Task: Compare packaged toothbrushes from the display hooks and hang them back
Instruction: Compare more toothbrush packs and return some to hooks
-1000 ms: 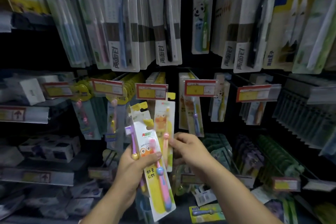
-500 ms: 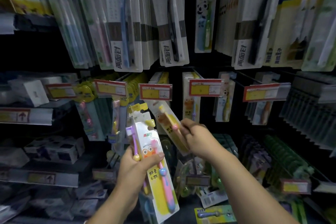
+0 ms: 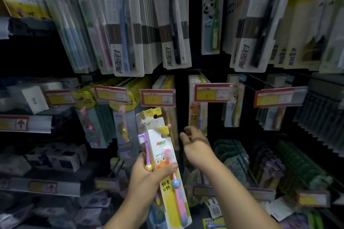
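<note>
Across the whole head view I see a dark display wall (image 3: 186,72) crowded with hanging toothbrush packs; along the top row hang the tallest cards, among them a blue-brush pack (image 3: 126,24), a black-brush pack (image 3: 175,20) and a slimmer panda pack (image 3: 211,15); on the left, shelves carry stacked white boxes (image 3: 61,158), too blurred for me to read.

Below the top row runs a row of children's packs on hooks, with red-and-yellow price tags in front of them; 1 tag (image 3: 157,97) sits just above the held packs and another (image 3: 211,92) to its right shows a 4.

Both forearms reach up from the bottom edge. The left hand (image 3: 147,174) grips 2 packs together, fingers wrapped round the back and thumb pressed across the front, holding them upright and slightly tilted in front of the middle row. The right hand (image 3: 195,147) is just beside them, to their right, fingers loosely curled and holding nothing that I can see; it sits close to the hanging packs under the 2 tags, though I cannot tell if it touches any.

The front pack (image 3: 166,186) is white and yellow with an owl cartoon and a pink brush; the rear pack (image 3: 147,122) rises behind it, hang-hole free of any hook, with a purple toothbrush (image 3: 147,147) showing at its left edge.
</note>
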`<state>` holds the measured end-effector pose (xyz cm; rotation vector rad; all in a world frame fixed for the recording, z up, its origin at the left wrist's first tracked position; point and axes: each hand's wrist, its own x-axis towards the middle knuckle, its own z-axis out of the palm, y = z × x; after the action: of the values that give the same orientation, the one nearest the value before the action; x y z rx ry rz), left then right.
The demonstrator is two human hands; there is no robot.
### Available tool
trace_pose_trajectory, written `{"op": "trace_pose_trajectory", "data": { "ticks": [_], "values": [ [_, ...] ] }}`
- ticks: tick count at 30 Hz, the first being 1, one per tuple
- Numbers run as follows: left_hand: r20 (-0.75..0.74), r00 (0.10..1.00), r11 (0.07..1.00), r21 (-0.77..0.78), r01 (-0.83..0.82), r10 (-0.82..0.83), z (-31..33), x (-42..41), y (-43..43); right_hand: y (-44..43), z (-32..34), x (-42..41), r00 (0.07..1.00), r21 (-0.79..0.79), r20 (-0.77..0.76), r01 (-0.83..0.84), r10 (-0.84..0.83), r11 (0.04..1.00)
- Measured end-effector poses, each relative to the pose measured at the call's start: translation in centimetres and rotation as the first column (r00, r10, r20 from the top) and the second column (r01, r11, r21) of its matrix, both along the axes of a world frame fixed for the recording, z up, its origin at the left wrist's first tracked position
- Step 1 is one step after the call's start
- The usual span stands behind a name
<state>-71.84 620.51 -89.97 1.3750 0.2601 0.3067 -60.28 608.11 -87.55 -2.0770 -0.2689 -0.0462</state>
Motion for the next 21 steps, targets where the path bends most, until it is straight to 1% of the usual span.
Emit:
{"op": "trace_pose_trajectory", "data": {
  "ticks": [2, 3, 4, 5, 6, 7, 10, 14, 18, 21],
  "values": [
    [0.005, 1.000, 1.000, 0.008, -0.005, 0.005, 0.0, 0.1, -0.1, -0.5, 0.3, -0.9, 0.998, 0.073, -0.035, -0.044, 0.046, 0.996],
    [0.011, 1.000, 1.000, 0.011, -0.007, 0.007, 0.0, 0.1, -0.2, -0.9, 0.7, -1.4, 0.988, 0.159, -0.091, -0.110, 0.125, 0.981],
    [0.020, 1.000, 1.000, 0.014, -0.009, 0.008, 0.1, 0.1, -0.3, -1.3, 1.1, -2.0, 0.957, 0.265, -0.166, -0.189, 0.237, 0.946],
    [0.028, 1.000, 1.000, 0.012, -0.005, 0.004, 0.2, 0.1, -0.5, -1.7, 1.5, -2.7, 0.906, 0.352, -0.232, -0.261, 0.354, 0.899],
    [0.037, 0.999, 1.000, 0.009, 0.006, -0.006, 0.3, 0.1, -0.6, -2.1, 1.9, -3.3, 0.860, 0.399, -0.260, -0.319, 0.440, 0.860],
    [0.044, 0.999, 1.000, 0.007, 0.017, -0.017, 0.5, 0.1, -0.8, -2.5, 2.2, -3.8, 0.837, 0.419, -0.264, -0.349, 0.480, 0.838],
    [0.058, 0.997, 0.999, 0.010, 0.047, -0.047, 0.7, -0.1, -1.1, -3.7, 2.4, -4.1, 0.832, 0.415, -0.262, -0.361, 0.490, 0.835],
    [0.054, 0.994, 0.995, -0.019, 0.097, -0.096, 0.7, 0.1, -1.3, -5.4, 2.7, -4.3, 0.801, 0.391, -0.284, -0.405, 0.526, 0.827],
    [0.049, 0.991, 0.993, -0.003, 0.122, -0.122, 0.5, 0.4, -1.2, -5.5, 2.5, -4.7, 0.846, 0.370, -0.252, -0.365, 0.471, 0.854],
    [0.050, 0.995, 0.996, 0.002, 0.088, -0.088, 0.3, 0.6, -1.4, -5.3, 2.2, -4.9, 0.889, 0.395, -0.216, -0.300, 0.405, 0.868]
  ]
}}
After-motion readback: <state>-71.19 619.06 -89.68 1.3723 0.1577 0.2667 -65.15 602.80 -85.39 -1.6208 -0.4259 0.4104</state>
